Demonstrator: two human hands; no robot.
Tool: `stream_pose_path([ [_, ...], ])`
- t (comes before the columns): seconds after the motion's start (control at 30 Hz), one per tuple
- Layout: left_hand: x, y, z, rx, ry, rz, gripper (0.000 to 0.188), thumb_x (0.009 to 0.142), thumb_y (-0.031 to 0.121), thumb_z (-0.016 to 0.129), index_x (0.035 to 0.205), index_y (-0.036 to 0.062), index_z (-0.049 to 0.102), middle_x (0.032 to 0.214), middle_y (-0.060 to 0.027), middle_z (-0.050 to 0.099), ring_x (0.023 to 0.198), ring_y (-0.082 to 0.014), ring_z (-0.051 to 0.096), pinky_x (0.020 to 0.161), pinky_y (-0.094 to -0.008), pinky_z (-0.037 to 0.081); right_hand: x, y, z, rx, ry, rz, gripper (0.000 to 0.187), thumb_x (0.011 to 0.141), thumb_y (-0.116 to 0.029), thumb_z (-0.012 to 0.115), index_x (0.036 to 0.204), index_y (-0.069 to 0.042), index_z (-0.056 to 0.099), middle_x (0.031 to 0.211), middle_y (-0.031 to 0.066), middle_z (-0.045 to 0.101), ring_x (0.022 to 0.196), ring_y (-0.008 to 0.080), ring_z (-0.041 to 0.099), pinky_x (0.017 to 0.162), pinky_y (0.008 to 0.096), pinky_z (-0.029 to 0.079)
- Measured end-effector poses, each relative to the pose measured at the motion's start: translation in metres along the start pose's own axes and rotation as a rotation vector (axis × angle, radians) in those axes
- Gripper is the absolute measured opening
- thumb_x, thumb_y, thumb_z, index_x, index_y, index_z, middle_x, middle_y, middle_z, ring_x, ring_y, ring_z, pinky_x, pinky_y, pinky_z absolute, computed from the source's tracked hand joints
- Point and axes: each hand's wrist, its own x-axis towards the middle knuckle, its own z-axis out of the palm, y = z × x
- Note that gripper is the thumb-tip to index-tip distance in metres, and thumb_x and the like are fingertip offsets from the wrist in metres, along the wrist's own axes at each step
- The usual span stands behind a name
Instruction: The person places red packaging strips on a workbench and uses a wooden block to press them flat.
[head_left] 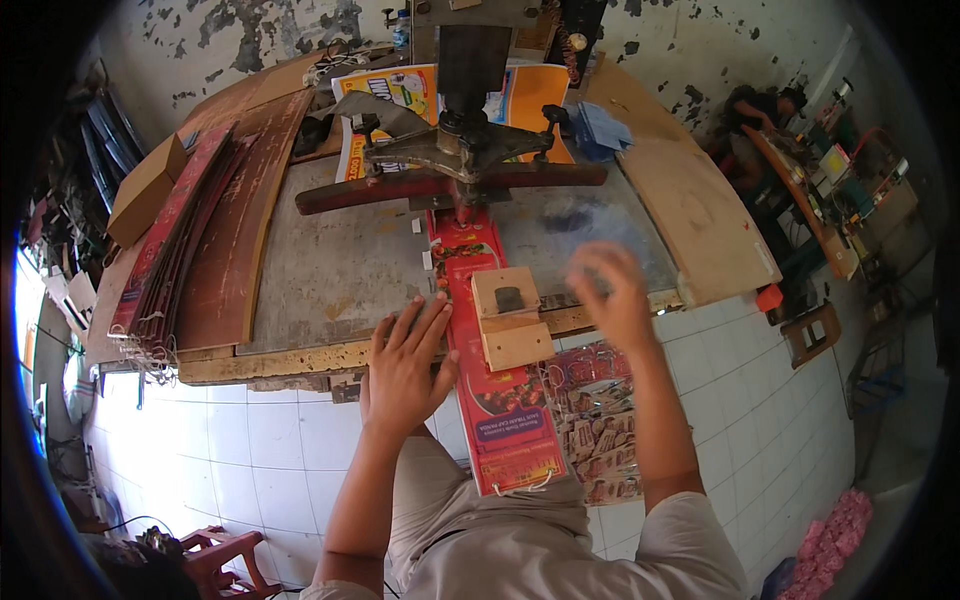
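The left hand [408, 352] lies spread against the red strip [508, 402]; the blurred right hand [608, 288], loosely curled, visibly grasping nothing, is near the wooden block [518, 347].

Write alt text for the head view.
A person's left hand is at the left edge of a red strip running from under a press past the table edge; the blurred right hand is right of a wooden block on the strip. More strips lie at left.
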Motion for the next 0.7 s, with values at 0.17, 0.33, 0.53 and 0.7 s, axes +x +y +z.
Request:
stream_pose_path([
  [0.17, 0.003, 0.003, -0.001, -0.015, 0.035, 0.016, 0.061, 0.101, 0.03, 0.067, 0.159, 0.0097, 0.064, 0.171, -0.0056, 0.059, 0.159, -0.0327, 0.052, 0.13, -0.0572, 0.035, 0.02, 0.094, -0.028, -0.166, -0.047, 0.166, 0.034, 0.102, -0.019, 0.082, 0.132, -0.003, 0.078, 0.14, 0.0175, 0.075, 0.135, 0.0396, 0.066, 0.114, 0.0472, 0.053],
  [0.33, 0.0, 0.002, -0.001, -0.022, 0.042, 0.014, 0.06, 0.1, 0.028, 0.069, 0.158, 0.0096, 0.065, 0.17, -0.0054, 0.06, 0.157, -0.033, 0.054, 0.129, -0.0573, 0.037, 0.029, 0.103, -0.036, -0.176, -0.151, 0.197, 0.027, 0.107, -0.021, 0.076, 0.126, -0.001, 0.081, 0.129, 0.0174, 0.08, 0.123, 0.038, 0.073, 0.105, 0.0456, 0.058],
  [0.53, 0.002, 0.002, -0.002, -0.025, 0.046, 0.022, 0.06, 0.101, 0.028, 0.069, 0.157, 0.0091, 0.064, 0.17, -0.0061, 0.061, 0.157, -0.0325, 0.054, 0.129, -0.0567, 0.037, 0.043, 0.085, -0.044, -0.194, -0.042, 0.288, 0.026, 0.111, -0.021, 0.071, 0.126, -0.002, 0.081, 0.118, 0.0174, 0.083, 0.109, 0.0384, 0.078, 0.094, 0.046, 0.061],
  [0.7, 0.0, 0.003, -0.002, -0.021, 0.048, 0.027, 0.061, 0.101, 0.029, 0.07, 0.158, 0.009, 0.063, 0.17, -0.0058, 0.059, 0.156, -0.0317, 0.053, 0.129, -0.0564, 0.037, 0.039, 0.012, -0.017, -0.05, 0.219, -0.065, 0.023, 0.106, -0.009, 0.076, 0.128, -0.006, 0.082, 0.121, 0.0132, 0.081, 0.112, 0.0358, 0.076, 0.094, 0.0453, 0.06],
])
